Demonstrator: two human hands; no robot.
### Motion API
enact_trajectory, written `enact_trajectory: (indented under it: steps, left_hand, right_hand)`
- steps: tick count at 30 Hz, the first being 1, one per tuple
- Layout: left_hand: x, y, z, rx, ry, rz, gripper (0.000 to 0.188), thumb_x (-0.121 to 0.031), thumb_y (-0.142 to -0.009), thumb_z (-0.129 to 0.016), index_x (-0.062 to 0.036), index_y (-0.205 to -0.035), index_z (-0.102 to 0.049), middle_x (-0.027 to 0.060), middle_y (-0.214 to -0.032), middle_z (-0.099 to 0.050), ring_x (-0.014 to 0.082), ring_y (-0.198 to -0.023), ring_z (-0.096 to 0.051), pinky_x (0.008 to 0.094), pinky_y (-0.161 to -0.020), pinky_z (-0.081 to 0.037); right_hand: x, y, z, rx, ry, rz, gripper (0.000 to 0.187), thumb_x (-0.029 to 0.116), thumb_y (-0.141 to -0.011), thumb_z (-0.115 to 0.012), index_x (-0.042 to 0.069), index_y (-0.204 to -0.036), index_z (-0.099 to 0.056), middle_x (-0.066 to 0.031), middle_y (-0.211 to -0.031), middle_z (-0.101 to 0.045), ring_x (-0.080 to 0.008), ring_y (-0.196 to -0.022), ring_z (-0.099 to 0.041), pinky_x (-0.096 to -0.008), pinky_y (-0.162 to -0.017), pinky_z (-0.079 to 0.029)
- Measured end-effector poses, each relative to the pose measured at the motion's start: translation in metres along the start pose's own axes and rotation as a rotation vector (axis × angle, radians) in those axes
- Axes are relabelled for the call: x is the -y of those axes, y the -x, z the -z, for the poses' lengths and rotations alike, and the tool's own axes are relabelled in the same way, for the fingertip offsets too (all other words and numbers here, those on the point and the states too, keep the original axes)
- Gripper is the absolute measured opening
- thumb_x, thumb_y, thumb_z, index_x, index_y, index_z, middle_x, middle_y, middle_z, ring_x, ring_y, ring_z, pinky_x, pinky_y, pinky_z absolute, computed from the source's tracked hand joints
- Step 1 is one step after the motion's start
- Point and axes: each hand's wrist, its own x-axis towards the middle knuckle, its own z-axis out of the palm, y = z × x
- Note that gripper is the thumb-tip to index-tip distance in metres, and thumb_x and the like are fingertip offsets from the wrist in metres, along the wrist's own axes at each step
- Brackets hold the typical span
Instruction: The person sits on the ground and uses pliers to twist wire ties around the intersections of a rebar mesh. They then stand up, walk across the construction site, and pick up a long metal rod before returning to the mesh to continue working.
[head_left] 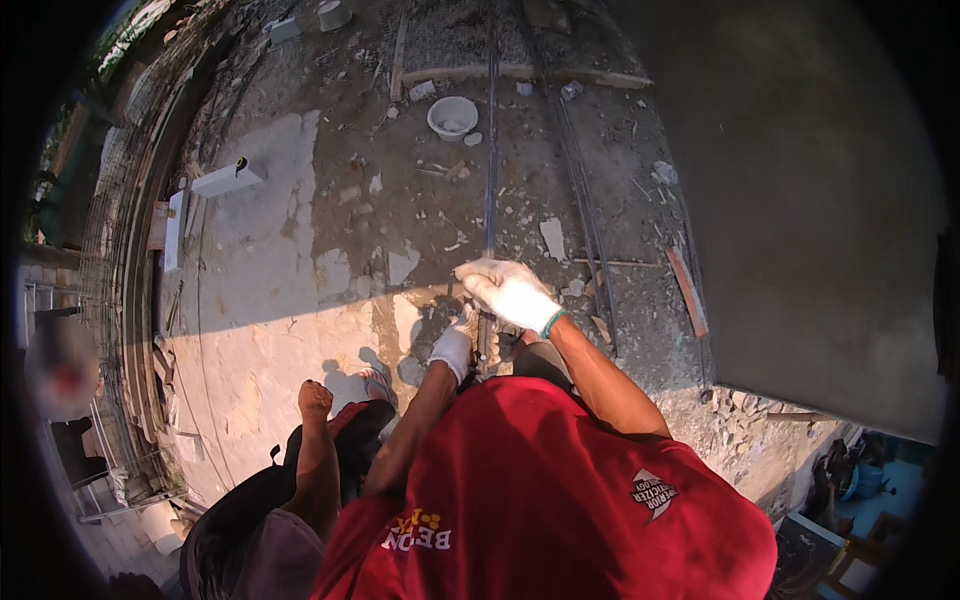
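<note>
A long, thin grey metal bar [491,170] runs straight away from me over the rough floor, its near end between my hands. My right hand [507,292], in a white work glove with a green cuff, is closed around the bar just ahead of my body. Closer in and to the left, my left hand [456,346] is also gloved, its fingers curled at the bar's near end. Shadow and the glove partly hide that grip. Below the hands, my feet are mostly covered by my red shirt [540,470].
Another person's bare fist [315,398] is close on my left, with a sandalled foot [377,384] nearby. Ahead lie a white basin [452,117], a second dark bar [578,180] and scattered rubble. A large grey slab or wall [800,200] borders the right; stacked rods [125,250] line the left.
</note>
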Motion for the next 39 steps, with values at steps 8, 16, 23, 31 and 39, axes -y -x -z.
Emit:
enact_trajectory:
  steps: [8, 16, 23, 31, 39]
  left_hand:
    - [-0.030, 0.025, -0.021, -0.141, -0.228, 0.196, 0.049, -0.061, -0.102, -0.051, -0.0151, -0.094, -0.066, 0.0044, -0.060, -0.055, 0.0213, -0.042, -0.050, 0.0360, -0.038, -0.041]
    - [-0.036, 0.029, -0.041, -0.041, -0.239, 0.091, 0.038, -0.048, -0.106, -0.051, -0.0148, -0.098, -0.067, 0.0037, -0.068, -0.061, 0.0199, -0.051, -0.055, 0.0363, -0.044, -0.045]
    - [-0.035, 0.034, -0.040, -0.109, -0.234, -0.015, 0.047, -0.060, -0.100, -0.057, -0.0158, -0.084, -0.066, 0.0012, -0.061, -0.052, 0.0166, -0.048, -0.047, 0.0338, -0.044, -0.038]
    - [-0.029, 0.033, -0.042, -0.155, -0.255, 0.057, 0.047, -0.055, -0.104, -0.051, -0.0179, -0.076, -0.053, 0.0008, -0.059, -0.047, 0.0196, -0.046, -0.043, 0.0377, -0.037, -0.030]
    - [-0.021, 0.021, -0.042, -0.100, -0.074, 0.164, 0.038, -0.051, -0.104, -0.049, -0.0217, -0.082, -0.057, -0.0008, -0.062, -0.052, 0.0195, -0.046, -0.048, 0.0405, -0.038, -0.037]
  right_hand:
    - [-0.114, 0.065, 0.020, 0.086, 0.027, -0.528, 0.044, 0.039, -0.104, -0.057, 0.003, -0.127, -0.067, -0.0054, -0.098, -0.072, -0.0161, -0.080, -0.068, -0.0333, -0.069, -0.057]
    - [-0.106, 0.036, -0.019, 0.171, -1.087, -0.367, 0.040, 0.044, -0.110, -0.045, 0.007, -0.113, -0.061, -0.0059, -0.079, -0.063, -0.0203, -0.061, -0.060, -0.0392, -0.058, -0.053]
    - [-0.116, 0.035, -0.011, 0.117, -0.909, -0.349, 0.037, 0.037, -0.109, -0.052, 0.005, -0.127, -0.059, -0.0101, -0.100, -0.070, -0.0222, -0.082, -0.069, -0.0369, -0.073, -0.059]
    - [-0.102, 0.021, -0.017, 0.042, -1.164, -0.441, 0.045, 0.043, -0.109, -0.049, 0.001, -0.124, -0.060, -0.0140, -0.087, -0.071, -0.0256, -0.064, -0.067, -0.0399, -0.055, -0.057]
    - [-0.136, 0.034, -0.021, 0.150, -1.293, -0.382, 0.032, 0.029, -0.108, -0.050, -0.002, -0.111, -0.059, -0.0170, -0.080, -0.067, -0.0342, -0.066, -0.067, -0.0526, -0.052, -0.055]
